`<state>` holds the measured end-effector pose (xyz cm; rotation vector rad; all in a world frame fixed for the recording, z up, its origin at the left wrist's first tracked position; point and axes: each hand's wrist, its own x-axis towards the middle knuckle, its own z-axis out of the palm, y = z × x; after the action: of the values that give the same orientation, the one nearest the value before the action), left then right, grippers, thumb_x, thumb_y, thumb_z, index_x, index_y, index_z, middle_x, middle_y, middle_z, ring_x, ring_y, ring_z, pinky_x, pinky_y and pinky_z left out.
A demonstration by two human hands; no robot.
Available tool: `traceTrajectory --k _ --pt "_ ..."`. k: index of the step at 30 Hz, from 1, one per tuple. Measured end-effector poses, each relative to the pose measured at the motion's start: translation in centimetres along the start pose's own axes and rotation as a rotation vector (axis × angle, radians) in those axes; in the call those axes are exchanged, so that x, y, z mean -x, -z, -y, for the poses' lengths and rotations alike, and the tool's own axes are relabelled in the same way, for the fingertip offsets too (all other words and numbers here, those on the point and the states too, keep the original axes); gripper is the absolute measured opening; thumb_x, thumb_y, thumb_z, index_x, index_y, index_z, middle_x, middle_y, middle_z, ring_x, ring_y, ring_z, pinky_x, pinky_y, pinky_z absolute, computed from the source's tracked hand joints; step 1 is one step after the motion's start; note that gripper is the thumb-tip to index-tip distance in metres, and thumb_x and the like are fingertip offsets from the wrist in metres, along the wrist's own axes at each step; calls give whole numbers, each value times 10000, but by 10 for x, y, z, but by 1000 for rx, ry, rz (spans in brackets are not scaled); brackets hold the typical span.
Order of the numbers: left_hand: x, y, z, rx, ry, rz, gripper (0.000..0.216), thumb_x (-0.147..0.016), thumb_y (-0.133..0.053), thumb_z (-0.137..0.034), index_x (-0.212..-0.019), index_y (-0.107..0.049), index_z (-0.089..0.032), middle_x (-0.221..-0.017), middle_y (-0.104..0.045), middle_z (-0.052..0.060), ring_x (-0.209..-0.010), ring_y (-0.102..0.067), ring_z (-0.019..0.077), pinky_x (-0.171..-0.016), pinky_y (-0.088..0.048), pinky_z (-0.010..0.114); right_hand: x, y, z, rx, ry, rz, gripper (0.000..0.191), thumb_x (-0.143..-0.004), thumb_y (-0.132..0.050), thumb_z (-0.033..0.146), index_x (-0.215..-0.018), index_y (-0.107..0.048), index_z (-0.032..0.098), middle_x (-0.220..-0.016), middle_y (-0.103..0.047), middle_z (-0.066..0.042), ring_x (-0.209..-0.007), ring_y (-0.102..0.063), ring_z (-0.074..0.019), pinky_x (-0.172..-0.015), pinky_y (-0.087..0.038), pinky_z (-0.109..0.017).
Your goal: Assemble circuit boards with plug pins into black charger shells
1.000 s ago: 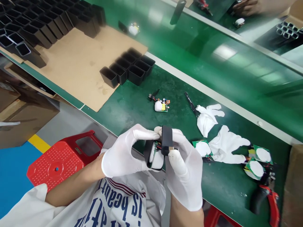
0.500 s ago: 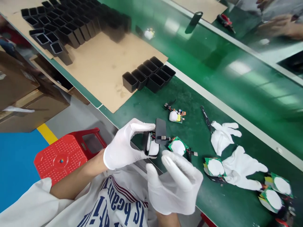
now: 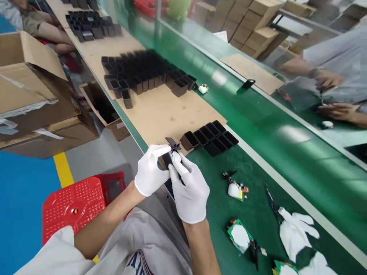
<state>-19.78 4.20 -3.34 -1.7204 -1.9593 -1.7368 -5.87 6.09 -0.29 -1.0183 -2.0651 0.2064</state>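
Note:
My left hand (image 3: 151,171), in a white glove, grips a black plastic case (image 3: 166,159) from its near side. Out of the case's open end shows a white-padded circuit board (image 3: 175,155), and a flat black end cap (image 3: 172,143) hangs tilted above it. My right hand (image 3: 190,190), also gloved, has its thumb and fingers closed round the case's open end, against the white padding. Fingers partly hide the case. Just beyond the hands stands a group of open black cases (image 3: 191,139).
Many black cases (image 3: 143,70) stand on cardboard (image 3: 160,112). Loose circuit boards (image 3: 240,235), a black pen-like tool (image 3: 272,202) and white gloves (image 3: 295,233) lie on the green table. A red stool (image 3: 76,206) and cartons (image 3: 34,103) are at left. Another person's hands (image 3: 329,80) work across the table.
My right hand, open and apart from the case before, now closes on it. Both hands and the case have moved toward the cardboard and the group of cases. The view has shifted.

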Motion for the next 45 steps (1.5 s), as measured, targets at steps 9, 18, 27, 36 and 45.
traceTrajectory --k 9,18,27,36,45 --pt "-13 1 26 4 13 -5 564 -768 -752 -60 -1284 -638 -257 -1116 -815 29 -984 -844 214 -873 -700 318 -18 -18 0 64 86 18 356 -1047 -709 138 -1357 -820 275 -1284 -852 -139 -1105 -862 -278 -930 -718 -359" --pt "-18 0 38 -7 90 88 412 -775 -812 -155 -1166 -701 -227 -1098 -846 51 -996 -857 242 -886 -710 344 -7 -40 -6 121 -8 25 277 -1088 -648 244 -1273 -851 285 -1161 -847 -107 -974 -845 -242 -785 -708 -318" --pt "-27 9 25 -28 74 67 365 -760 -796 -160 -1104 -704 -242 -1008 -831 18 -926 -845 224 -832 -704 326 -13 -27 4 75 14 -21 271 -1081 -663 216 -1262 -852 288 -1241 -836 -105 -1052 -840 -237 -874 -704 -325" --pt "-14 1 32 -40 130 103 343 -738 -796 -162 -1060 -702 -236 -970 -819 23 -899 -840 240 -804 -691 332 -2 -33 -2 -6 -88 24 262 -1061 -668 224 -1205 -875 298 -1148 -835 -100 -997 -830 -240 -794 -695 -318" --pt "-7 13 17 103 59 129 843 -697 -993 -233 -1437 -590 -209 -1250 -809 110 -1131 -832 290 -1011 -687 427 -5 -14 -2 -186 -189 -58 326 -1127 -561 264 -1364 -772 190 -1199 -846 -148 -1056 -846 -244 -879 -714 -351"
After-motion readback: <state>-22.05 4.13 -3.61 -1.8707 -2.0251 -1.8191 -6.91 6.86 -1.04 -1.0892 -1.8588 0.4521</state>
